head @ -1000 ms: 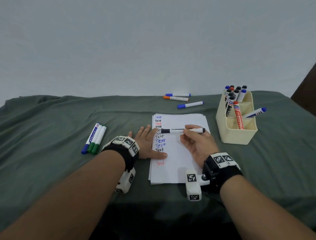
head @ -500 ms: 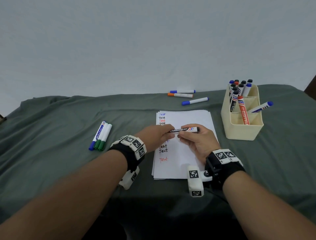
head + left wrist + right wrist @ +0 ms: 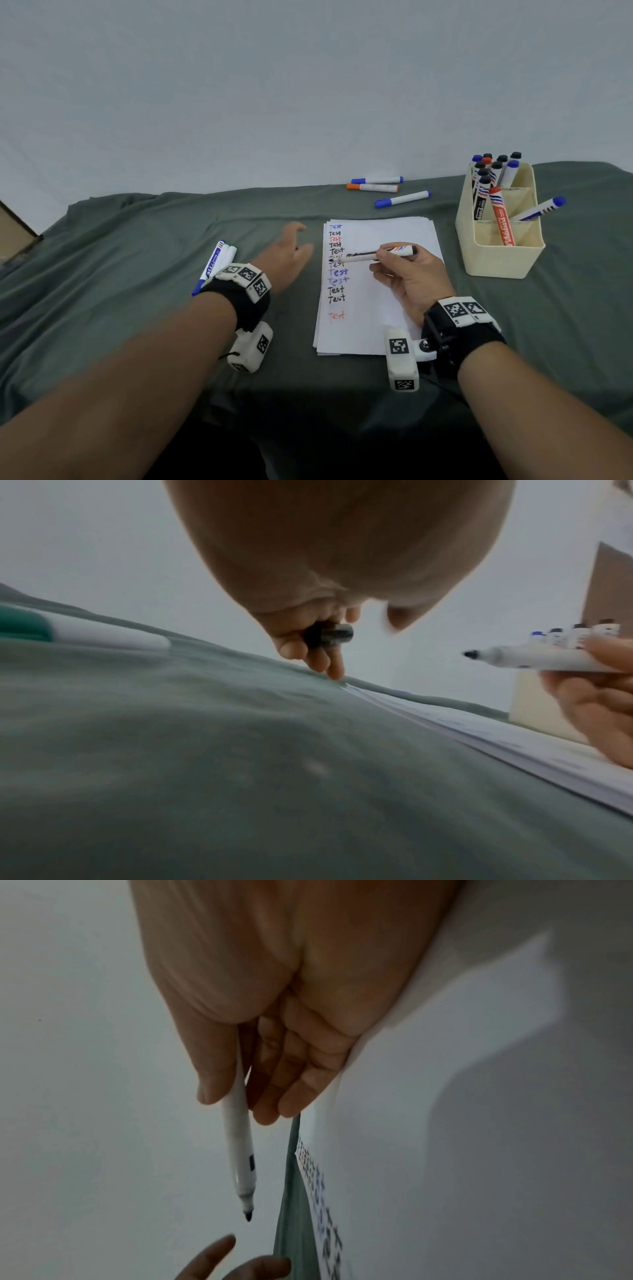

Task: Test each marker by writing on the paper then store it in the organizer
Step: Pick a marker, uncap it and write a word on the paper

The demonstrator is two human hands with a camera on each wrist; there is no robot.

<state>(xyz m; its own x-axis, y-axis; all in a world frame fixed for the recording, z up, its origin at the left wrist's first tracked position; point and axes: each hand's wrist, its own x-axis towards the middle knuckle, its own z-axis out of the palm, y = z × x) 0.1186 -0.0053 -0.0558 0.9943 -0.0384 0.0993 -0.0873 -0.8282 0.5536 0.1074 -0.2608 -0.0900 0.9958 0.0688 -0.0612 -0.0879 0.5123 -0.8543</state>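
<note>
Over the paper (image 3: 383, 291), the two hands have come apart: half a second ago they met on the black marker, and now the cap (image 3: 330, 636) is off and away with the left hand (image 3: 286, 258). That hand sits over the green cloth (image 3: 137, 308) just left of the sheets, wrist low; the left wrist view shows the black cap tucked under its curled fingers (image 3: 322, 658), with one fingertip down at the paper's edge.

The right hand (image 3: 407, 274) pinches the uncapped marker (image 3: 373, 255) between thumb and fingers, barrel lying almost level and pointing left, its black tip (image 3: 248, 1215) bare and hanging above the column of "Test" lines. Heel of the hand looks to be resting on the sheet; whether the tip touches the paper I cannot tell.

Right of the paper stands the cream organizer (image 3: 496, 260), well stocked with capped markers, one blue-capped one leaning out over its right side. Three more markers (image 3: 376, 187) lie at the far edge of the cloth, and a small cluster (image 3: 219, 260) sits beside the left wrist.
</note>
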